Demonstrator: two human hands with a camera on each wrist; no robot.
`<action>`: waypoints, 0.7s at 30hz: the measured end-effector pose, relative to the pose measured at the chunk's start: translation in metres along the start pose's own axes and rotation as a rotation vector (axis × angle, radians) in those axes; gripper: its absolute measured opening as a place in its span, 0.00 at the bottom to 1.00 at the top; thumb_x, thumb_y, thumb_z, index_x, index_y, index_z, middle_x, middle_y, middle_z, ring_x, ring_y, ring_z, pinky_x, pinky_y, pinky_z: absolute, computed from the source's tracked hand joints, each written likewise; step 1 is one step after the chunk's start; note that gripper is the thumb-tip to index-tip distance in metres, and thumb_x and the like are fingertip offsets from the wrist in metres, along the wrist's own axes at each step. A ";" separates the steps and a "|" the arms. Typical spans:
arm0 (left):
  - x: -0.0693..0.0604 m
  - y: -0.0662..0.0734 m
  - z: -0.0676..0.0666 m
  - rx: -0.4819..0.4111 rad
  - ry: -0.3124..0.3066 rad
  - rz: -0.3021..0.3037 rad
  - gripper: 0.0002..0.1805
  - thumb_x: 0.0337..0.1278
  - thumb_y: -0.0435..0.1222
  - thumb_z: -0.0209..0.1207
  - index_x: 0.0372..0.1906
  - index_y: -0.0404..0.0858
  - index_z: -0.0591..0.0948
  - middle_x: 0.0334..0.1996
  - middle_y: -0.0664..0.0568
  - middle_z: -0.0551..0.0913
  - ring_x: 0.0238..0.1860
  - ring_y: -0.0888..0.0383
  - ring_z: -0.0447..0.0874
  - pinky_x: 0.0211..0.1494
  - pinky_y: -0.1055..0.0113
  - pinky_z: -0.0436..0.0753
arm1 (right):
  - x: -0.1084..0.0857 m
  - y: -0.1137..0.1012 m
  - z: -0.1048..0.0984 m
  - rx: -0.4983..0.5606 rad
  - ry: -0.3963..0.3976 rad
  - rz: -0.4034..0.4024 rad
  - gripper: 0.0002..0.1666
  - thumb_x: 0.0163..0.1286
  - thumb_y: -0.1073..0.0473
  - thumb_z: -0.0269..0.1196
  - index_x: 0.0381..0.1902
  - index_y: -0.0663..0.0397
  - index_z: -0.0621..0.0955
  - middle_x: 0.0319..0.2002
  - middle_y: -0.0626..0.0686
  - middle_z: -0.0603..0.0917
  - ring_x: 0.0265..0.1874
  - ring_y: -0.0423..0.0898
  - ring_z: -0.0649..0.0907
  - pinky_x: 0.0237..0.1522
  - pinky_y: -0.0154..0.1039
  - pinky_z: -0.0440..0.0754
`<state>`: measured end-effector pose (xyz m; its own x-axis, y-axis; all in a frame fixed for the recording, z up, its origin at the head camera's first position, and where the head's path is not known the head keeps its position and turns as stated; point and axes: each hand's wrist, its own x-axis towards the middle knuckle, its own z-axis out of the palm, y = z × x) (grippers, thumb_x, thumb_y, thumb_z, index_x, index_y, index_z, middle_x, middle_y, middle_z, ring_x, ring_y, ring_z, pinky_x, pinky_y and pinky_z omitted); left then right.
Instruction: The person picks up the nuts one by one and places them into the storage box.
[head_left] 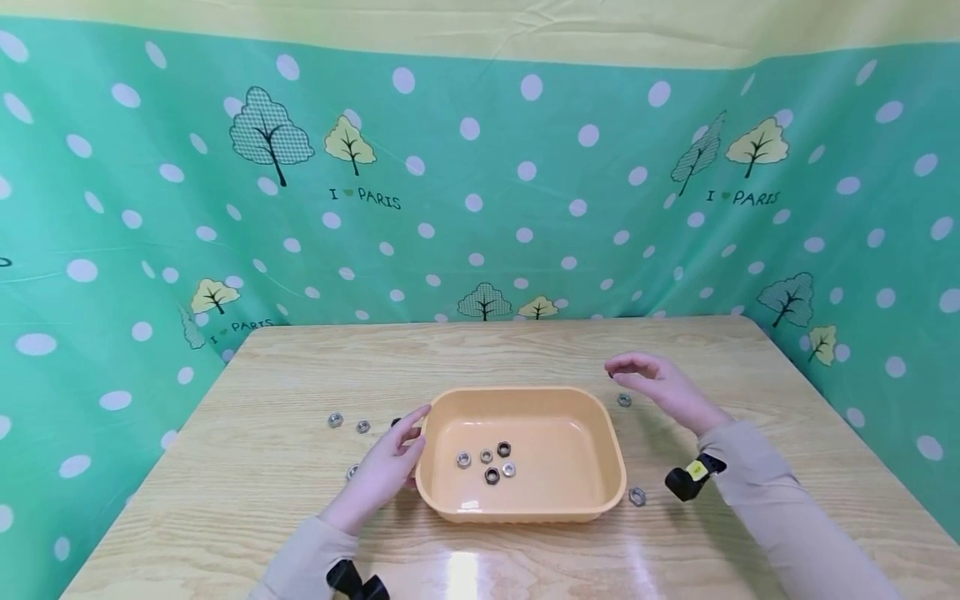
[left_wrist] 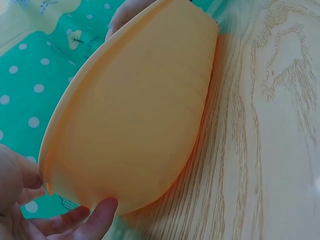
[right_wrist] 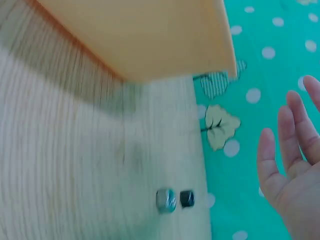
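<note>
Backdrop [head_left: 442, 179]: green polka-dotted fabric is hung on three sides.
Tabletop [head_left: 292, 354]: pale wood-grain, cut off at the near edge.
Tray [head_left: 542, 490]: peach, rounded-rectangular, centrally placed.
Left hand [head_left: 388, 462]: fingers are spread against the tray's left end.
Right hand [head_left: 663, 393]: fingers are loosely extended, nothing gripped.
Nuts [head_left: 463, 459]: metal, hexagonal; five are contained in the tray; a black nut [right_wrist: 187, 199] is mostly hidden from the head view by right fingertips.

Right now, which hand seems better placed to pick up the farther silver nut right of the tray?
Likely the right hand, open near the silver nut; the left hand touches the tray at the opposite end.
</note>
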<state>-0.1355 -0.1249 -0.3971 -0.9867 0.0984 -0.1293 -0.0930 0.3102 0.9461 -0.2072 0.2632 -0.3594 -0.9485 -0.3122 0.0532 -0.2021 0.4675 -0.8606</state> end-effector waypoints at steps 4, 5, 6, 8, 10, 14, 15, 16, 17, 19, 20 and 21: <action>0.000 -0.001 0.000 0.001 0.005 0.002 0.27 0.68 0.31 0.47 0.70 0.44 0.63 0.59 0.34 0.71 0.44 0.47 0.83 0.31 0.61 0.86 | 0.002 0.013 -0.007 -0.010 -0.010 0.041 0.26 0.71 0.53 0.56 0.59 0.67 0.73 0.58 0.67 0.75 0.49 0.30 0.76 0.55 0.28 0.74; 0.000 -0.001 0.000 0.001 0.006 0.003 0.26 0.68 0.31 0.47 0.70 0.44 0.63 0.59 0.34 0.71 0.44 0.47 0.83 0.31 0.61 0.86 | 0.003 0.016 -0.008 -0.018 -0.015 0.052 0.26 0.71 0.53 0.56 0.59 0.68 0.72 0.58 0.66 0.75 0.51 0.34 0.76 0.57 0.32 0.74; 0.000 -0.002 0.000 0.002 0.003 0.006 0.26 0.68 0.31 0.46 0.70 0.43 0.63 0.59 0.33 0.71 0.45 0.46 0.82 0.31 0.60 0.87 | 0.003 0.020 -0.009 -0.028 -0.017 0.062 0.27 0.71 0.53 0.56 0.59 0.68 0.72 0.58 0.66 0.75 0.52 0.38 0.77 0.59 0.37 0.74; 0.000 -0.002 0.000 -0.001 0.002 0.006 0.27 0.68 0.30 0.47 0.70 0.43 0.63 0.59 0.33 0.71 0.45 0.46 0.82 0.32 0.60 0.87 | 0.005 0.028 -0.010 -0.065 -0.010 0.087 0.28 0.70 0.51 0.56 0.59 0.68 0.72 0.58 0.66 0.75 0.55 0.48 0.76 0.62 0.46 0.73; 0.000 -0.002 0.000 -0.003 0.000 0.006 0.27 0.68 0.30 0.46 0.70 0.43 0.63 0.59 0.32 0.70 0.45 0.45 0.82 0.32 0.60 0.87 | 0.007 0.035 -0.010 -0.098 0.011 0.113 0.28 0.70 0.51 0.57 0.59 0.68 0.72 0.58 0.67 0.75 0.57 0.56 0.75 0.63 0.54 0.71; 0.001 -0.004 0.000 -0.006 0.000 0.004 0.27 0.68 0.31 0.47 0.70 0.44 0.63 0.59 0.33 0.70 0.46 0.45 0.82 0.33 0.60 0.87 | 0.012 0.044 -0.009 -0.178 0.044 0.154 0.28 0.68 0.51 0.59 0.58 0.66 0.74 0.61 0.67 0.72 0.61 0.66 0.70 0.61 0.60 0.71; 0.001 -0.004 0.000 -0.006 0.001 0.004 0.27 0.68 0.31 0.47 0.70 0.44 0.63 0.58 0.33 0.70 0.46 0.45 0.82 0.33 0.60 0.87 | 0.013 0.045 -0.008 -0.197 0.041 0.158 0.27 0.67 0.52 0.60 0.58 0.65 0.74 0.61 0.67 0.71 0.61 0.67 0.68 0.60 0.61 0.71; 0.001 -0.004 0.000 -0.007 0.002 0.003 0.27 0.68 0.31 0.47 0.70 0.44 0.63 0.58 0.33 0.70 0.45 0.45 0.82 0.33 0.59 0.87 | 0.014 0.046 -0.008 -0.215 0.038 0.160 0.27 0.66 0.53 0.60 0.57 0.65 0.75 0.62 0.68 0.70 0.61 0.68 0.67 0.60 0.62 0.71; 0.001 -0.004 0.000 -0.010 0.003 0.002 0.27 0.68 0.31 0.47 0.70 0.45 0.63 0.58 0.33 0.70 0.45 0.45 0.82 0.32 0.59 0.87 | 0.015 0.046 -0.008 -0.233 0.033 0.157 0.26 0.66 0.53 0.61 0.57 0.64 0.75 0.62 0.68 0.70 0.62 0.69 0.66 0.60 0.63 0.70; 0.001 -0.004 0.000 -0.016 0.003 0.000 0.27 0.68 0.31 0.47 0.70 0.45 0.63 0.58 0.33 0.70 0.44 0.46 0.83 0.32 0.59 0.87 | 0.017 0.047 -0.008 -0.258 0.029 0.157 0.26 0.64 0.54 0.62 0.56 0.63 0.76 0.62 0.68 0.69 0.62 0.70 0.65 0.61 0.65 0.68; 0.000 -0.004 0.000 -0.019 0.002 0.000 0.27 0.68 0.31 0.47 0.70 0.45 0.63 0.58 0.33 0.70 0.44 0.46 0.83 0.32 0.59 0.87 | 0.018 0.047 -0.007 -0.270 0.027 0.149 0.26 0.63 0.54 0.62 0.55 0.63 0.76 0.62 0.69 0.70 0.62 0.71 0.65 0.61 0.65 0.67; 0.000 -0.004 0.000 -0.021 0.000 0.001 0.27 0.68 0.30 0.47 0.70 0.44 0.63 0.58 0.33 0.70 0.44 0.46 0.83 0.32 0.59 0.87 | 0.018 0.048 -0.007 -0.281 0.026 0.142 0.25 0.62 0.54 0.63 0.54 0.63 0.77 0.61 0.69 0.70 0.62 0.70 0.65 0.62 0.66 0.65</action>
<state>-0.1350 -0.1265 -0.4008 -0.9868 0.0987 -0.1282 -0.0948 0.2898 0.9524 -0.2359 0.2856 -0.3961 -0.9772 -0.2084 -0.0414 -0.1237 0.7162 -0.6869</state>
